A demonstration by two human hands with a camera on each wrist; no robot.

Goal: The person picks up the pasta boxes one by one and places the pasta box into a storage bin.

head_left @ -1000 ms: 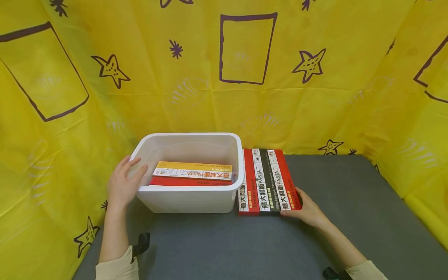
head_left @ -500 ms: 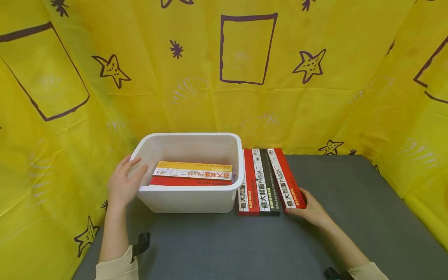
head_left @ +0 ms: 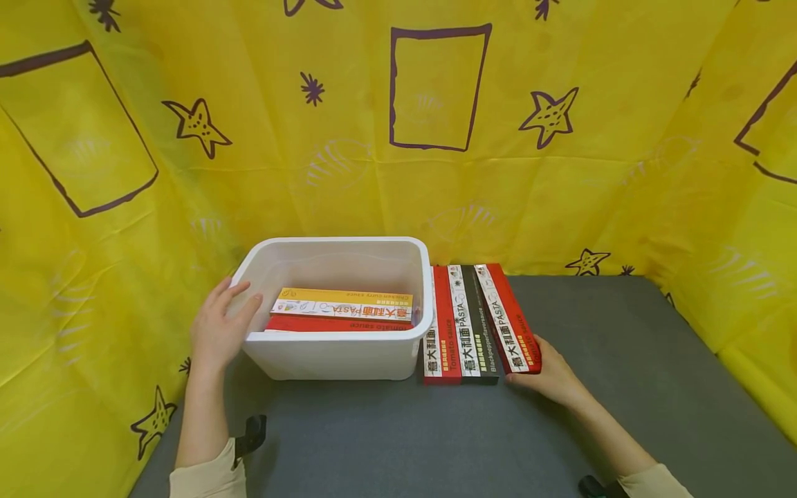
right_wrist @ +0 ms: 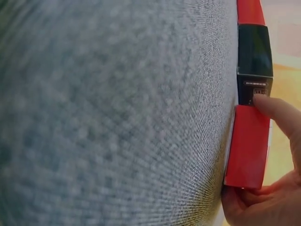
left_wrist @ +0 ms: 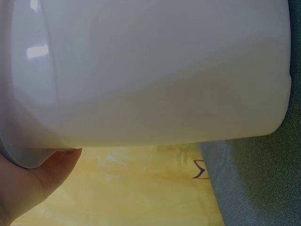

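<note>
A white plastic bin (head_left: 336, 356) stands left of centre, holding a yellow-and-white pasta box (head_left: 342, 304) and a red one partly hidden by the front wall. My left hand (head_left: 221, 325) grips its left rim; in the left wrist view a fingertip (left_wrist: 66, 162) curls under the lip. Right of the bin lie flat pasta boxes: a red one (head_left: 443, 346), a black one (head_left: 482, 346) and a red tomato sauce box (head_left: 519, 332). My right hand (head_left: 551, 373) holds this last red box between thumb and fingers at its near end, angled away from the black one.
The boxes rest on a dark grey tabletop (head_left: 373, 443). Yellow printed cloth (head_left: 373, 187) hangs behind and along both sides. The bin's right wall stands against the row of boxes.
My right hand has swung the near end of the rightmost red box to the right, opening a wedge-shaped gap beside the black box. The left hand and bin have stayed put.
</note>
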